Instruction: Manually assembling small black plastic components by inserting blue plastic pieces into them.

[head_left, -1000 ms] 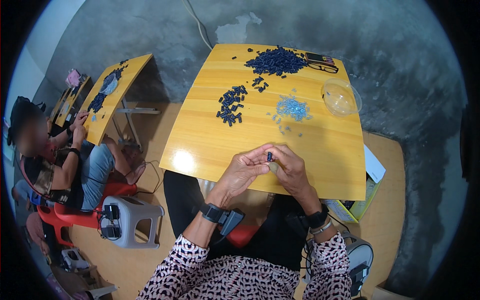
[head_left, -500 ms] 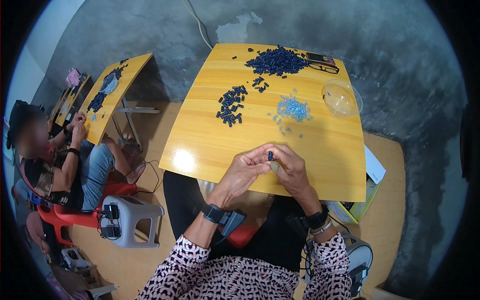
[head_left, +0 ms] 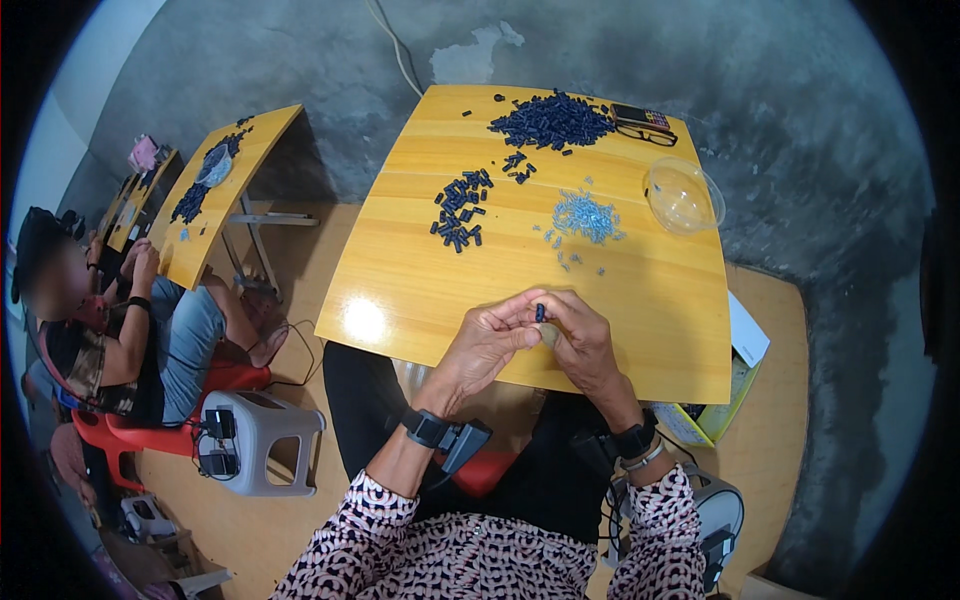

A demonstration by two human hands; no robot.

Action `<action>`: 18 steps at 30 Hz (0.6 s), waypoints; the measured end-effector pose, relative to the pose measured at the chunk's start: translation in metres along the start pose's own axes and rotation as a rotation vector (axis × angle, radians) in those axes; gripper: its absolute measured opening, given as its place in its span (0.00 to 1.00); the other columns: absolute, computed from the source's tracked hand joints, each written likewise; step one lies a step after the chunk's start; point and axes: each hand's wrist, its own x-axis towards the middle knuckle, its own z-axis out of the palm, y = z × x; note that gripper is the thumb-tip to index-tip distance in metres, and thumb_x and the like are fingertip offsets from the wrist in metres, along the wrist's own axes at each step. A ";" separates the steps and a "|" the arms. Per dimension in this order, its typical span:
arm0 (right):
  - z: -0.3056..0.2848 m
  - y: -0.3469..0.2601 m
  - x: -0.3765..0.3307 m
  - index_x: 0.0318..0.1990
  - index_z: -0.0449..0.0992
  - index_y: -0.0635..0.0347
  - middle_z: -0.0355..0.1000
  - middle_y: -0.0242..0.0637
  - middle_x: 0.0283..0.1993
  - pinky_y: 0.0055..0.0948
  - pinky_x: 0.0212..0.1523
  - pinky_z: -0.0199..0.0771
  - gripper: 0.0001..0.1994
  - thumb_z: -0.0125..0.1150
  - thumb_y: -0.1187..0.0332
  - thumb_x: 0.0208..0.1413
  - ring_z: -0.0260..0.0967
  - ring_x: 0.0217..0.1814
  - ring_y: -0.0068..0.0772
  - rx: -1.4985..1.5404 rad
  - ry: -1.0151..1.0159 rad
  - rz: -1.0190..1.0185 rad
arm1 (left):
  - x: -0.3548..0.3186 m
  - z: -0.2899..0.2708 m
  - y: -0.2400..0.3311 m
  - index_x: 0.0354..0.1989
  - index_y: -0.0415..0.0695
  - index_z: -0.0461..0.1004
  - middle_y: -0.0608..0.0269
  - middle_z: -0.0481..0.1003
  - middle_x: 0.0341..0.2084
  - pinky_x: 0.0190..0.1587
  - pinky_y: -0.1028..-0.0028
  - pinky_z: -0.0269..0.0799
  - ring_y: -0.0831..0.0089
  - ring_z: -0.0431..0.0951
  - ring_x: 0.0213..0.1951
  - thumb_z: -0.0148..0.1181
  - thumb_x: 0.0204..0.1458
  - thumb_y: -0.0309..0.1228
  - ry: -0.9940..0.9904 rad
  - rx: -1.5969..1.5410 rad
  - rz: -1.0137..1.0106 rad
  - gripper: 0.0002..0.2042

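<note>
Just over the table's near edge, my left hand (head_left: 487, 342) and my right hand (head_left: 585, 348) meet, fingers curled and pinching. Between their fingertips a small dark cylindrical piece (head_left: 541, 312) stands roughly upright. Something pale shows at my right thumb tip; I cannot make out what it is. Beyond my hands on the yellow wooden table (head_left: 400, 290) lie a loose cluster of similar dark pieces (head_left: 462, 205) and, to its right, a small heap of clear bluish bits (head_left: 586, 217). A larger pile of dark pieces (head_left: 553, 120) covers part of the far side.
A clear plastic bowl (head_left: 684, 196) stands at the table's right edge, with eyeglasses (head_left: 645, 133) and a keypad device (head_left: 641, 117) behind it. Below right sits a yellow-green box (head_left: 730, 405). On the left, a person (head_left: 120, 330) works at another table (head_left: 232, 160); a grey stool (head_left: 262, 440) stands nearby.
My hands and the dark piece stay nearly still. At the left, the other person's hands have shifted a little to the left and apart.
</note>
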 end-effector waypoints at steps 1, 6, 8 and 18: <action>0.000 0.001 0.000 0.44 0.72 0.65 0.71 0.43 0.40 0.31 0.40 0.71 0.14 0.62 0.74 0.49 0.71 0.40 0.41 0.001 -0.001 0.000 | 0.000 0.001 0.000 0.58 0.36 0.64 0.65 0.73 0.40 0.47 0.85 0.70 0.81 0.73 0.42 0.58 0.50 0.16 -0.002 -0.006 0.002 0.24; 0.001 0.002 0.001 0.44 0.72 0.65 0.72 0.43 0.40 0.31 0.40 0.71 0.14 0.62 0.75 0.49 0.71 0.41 0.42 0.024 -0.005 -0.002 | 0.000 0.000 -0.001 0.58 0.35 0.64 0.67 0.72 0.38 0.42 0.86 0.70 0.83 0.72 0.39 0.59 0.49 0.16 0.007 -0.011 0.013 0.24; 0.004 0.007 0.000 0.44 0.72 0.65 0.72 0.43 0.41 0.31 0.40 0.71 0.14 0.62 0.75 0.49 0.71 0.41 0.42 0.012 0.022 -0.056 | 0.000 -0.002 -0.002 0.57 0.34 0.65 0.68 0.71 0.37 0.41 0.87 0.70 0.83 0.72 0.38 0.59 0.50 0.16 -0.003 -0.008 0.038 0.24; 0.002 0.002 0.000 0.46 0.72 0.65 0.71 0.43 0.44 0.29 0.43 0.71 0.15 0.63 0.75 0.48 0.70 0.44 0.39 0.070 0.017 -0.019 | 0.001 -0.004 0.000 0.60 0.37 0.61 0.65 0.73 0.42 0.41 0.85 0.69 0.82 0.73 0.39 0.57 0.53 0.21 -0.022 0.016 0.050 0.24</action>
